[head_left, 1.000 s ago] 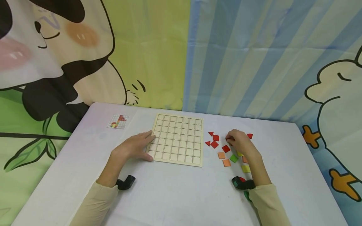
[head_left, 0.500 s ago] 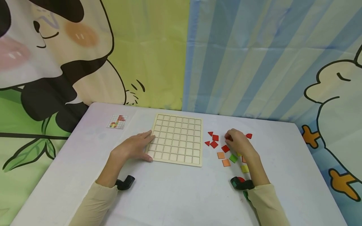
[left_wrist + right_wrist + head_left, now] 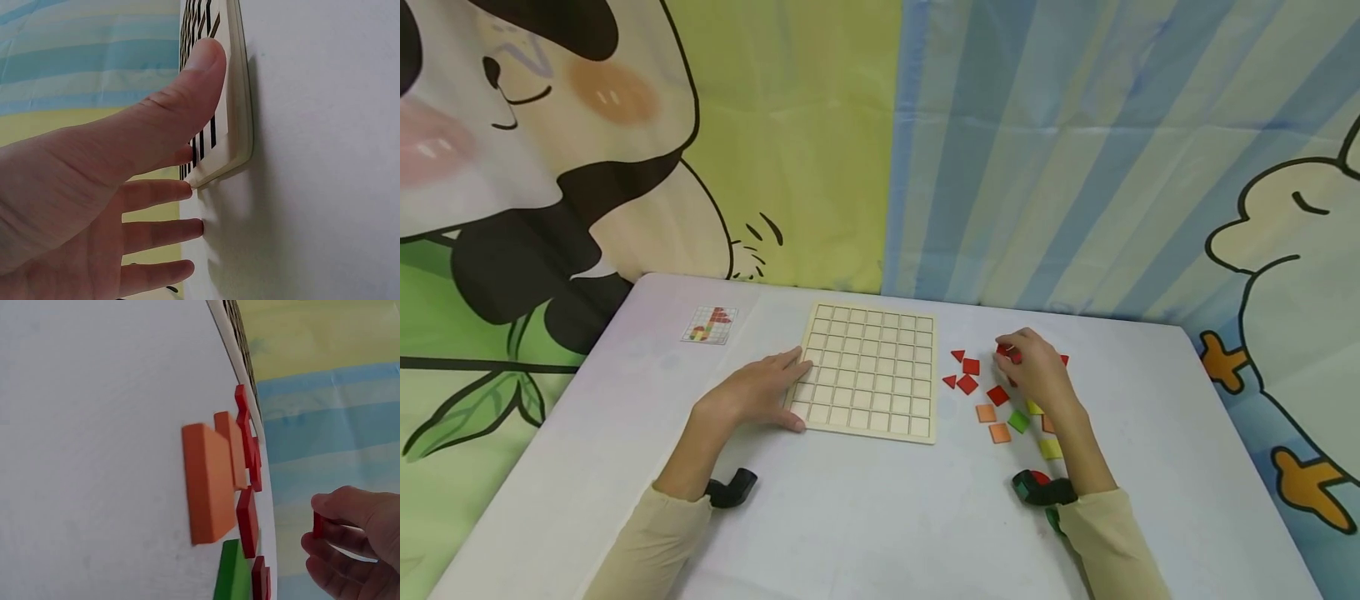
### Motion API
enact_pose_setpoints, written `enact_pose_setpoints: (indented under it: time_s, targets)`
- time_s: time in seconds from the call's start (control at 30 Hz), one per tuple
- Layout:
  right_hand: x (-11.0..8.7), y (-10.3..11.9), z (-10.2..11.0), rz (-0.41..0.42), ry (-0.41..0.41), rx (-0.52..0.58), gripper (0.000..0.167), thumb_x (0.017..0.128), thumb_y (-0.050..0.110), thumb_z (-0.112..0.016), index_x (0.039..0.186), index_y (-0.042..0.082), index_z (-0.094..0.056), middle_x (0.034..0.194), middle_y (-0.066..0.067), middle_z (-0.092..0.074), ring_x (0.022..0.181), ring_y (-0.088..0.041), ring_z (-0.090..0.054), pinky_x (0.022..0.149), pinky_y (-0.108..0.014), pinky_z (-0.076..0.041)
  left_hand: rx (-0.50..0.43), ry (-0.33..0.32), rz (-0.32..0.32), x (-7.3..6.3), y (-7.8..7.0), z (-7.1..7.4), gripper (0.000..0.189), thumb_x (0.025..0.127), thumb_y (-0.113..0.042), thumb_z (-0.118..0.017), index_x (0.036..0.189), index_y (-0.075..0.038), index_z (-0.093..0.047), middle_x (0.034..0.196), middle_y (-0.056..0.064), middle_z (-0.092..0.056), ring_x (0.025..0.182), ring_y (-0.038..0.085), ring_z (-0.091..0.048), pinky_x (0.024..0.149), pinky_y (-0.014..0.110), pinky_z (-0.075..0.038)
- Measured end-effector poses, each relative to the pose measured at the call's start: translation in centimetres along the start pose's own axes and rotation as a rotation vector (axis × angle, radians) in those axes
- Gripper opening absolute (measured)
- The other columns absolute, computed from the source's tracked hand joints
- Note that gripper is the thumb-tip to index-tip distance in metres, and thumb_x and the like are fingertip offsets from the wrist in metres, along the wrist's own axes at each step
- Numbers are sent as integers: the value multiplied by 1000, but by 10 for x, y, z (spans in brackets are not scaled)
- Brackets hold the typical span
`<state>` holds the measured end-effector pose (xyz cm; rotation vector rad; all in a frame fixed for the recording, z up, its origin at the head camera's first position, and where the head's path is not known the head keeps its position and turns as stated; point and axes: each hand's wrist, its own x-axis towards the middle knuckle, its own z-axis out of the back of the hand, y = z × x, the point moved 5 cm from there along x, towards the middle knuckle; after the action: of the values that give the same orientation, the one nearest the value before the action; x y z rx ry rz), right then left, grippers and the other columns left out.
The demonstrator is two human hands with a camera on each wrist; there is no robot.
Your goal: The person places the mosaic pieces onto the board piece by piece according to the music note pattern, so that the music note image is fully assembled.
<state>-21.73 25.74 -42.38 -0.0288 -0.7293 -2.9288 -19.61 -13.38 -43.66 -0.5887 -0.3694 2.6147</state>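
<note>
In the head view my left hand rests at the left edge of a pale wooden grid board. Its fingers are nearly straight, and the left wrist view has the thumb lying on the board's rim. To the right of the board, my right hand is over a scatter of coloured tiles. Its thumb and fingertips pinch a small red tile, seen edge-on in the right wrist view. More red shows by the fingertips in the head view, partly hidden by the hand.
Between board and right hand lie red squares and small red triangles. Nearer are orange squares, a green square and a yellow tile. A printed pattern card lies at the table's back left.
The right hand's fingers have lifted and spread slightly toward the back, and red now shows at the fingertips. The left hand and board have stayed put.
</note>
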Motion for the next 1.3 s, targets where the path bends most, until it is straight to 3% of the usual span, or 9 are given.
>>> enact_pose_setpoints:
  time_s: [0.23,0.47,0.7,0.83,1.0,1.2,1.3]
  targets:
    - [1,11,2,87,-62,88,31,91,10,-66,119,-2,-66,113,-18,-61,94,-31,-61,81,-44,-57,-6,-5,6,-1,0,-1,99,71,-48,-81,150,-9,-36,161,18,-22,146,41,-25,116,56,-27]
    - [-1,30,-5,156,-74,121,29,90,12,-67,117,2,-68,111,-12,-62,86,-27,-58,69,-22,-51,7,4,3,-2,3,1,99,72,-48,-80,151,-9,-34,161,18,-21,146,41,-25,116,56,-27]
    - [-5,47,-6,240,-97,118,29,86,9,-71,114,1,-70,107,-12,-64,83,-30,-60,68,-31,-54,14,2,-14,-1,5,1,100,72,-51,-79,151,-8,-35,160,20,-22,145,43,-26,115,57,-28]
    - [-5,50,-9,242,-78,130,31,87,10,-70,115,0,-68,110,-13,-65,84,-29,-61,68,-28,-53,4,0,-8,-3,5,1,100,72,-51,-79,151,-8,-35,161,19,-21,145,42,-25,115,57,-27]
    - [-3,55,-19,237,-44,176,24,87,10,-70,109,1,-67,106,-11,-66,87,-24,-60,74,-39,-56,11,-8,-2,-5,6,1,100,72,-52,-78,151,-8,-34,161,19,-21,145,42,-25,115,57,-28]
    - [-2,65,-41,311,11,206,18,86,9,-71,103,2,-68,97,-7,-66,79,-18,-56,68,-25,-51,-3,-9,4,-3,7,2,99,73,-53,-77,151,-9,-35,161,17,-22,146,41,-25,115,57,-27]
    - [-4,66,-39,312,6,191,18,86,9,-71,102,2,-69,97,-8,-67,79,-18,-57,68,-26,-51,-9,-5,-14,0,4,-2,99,73,-55,-77,151,-9,-35,161,17,-22,146,40,-25,115,56,-27]
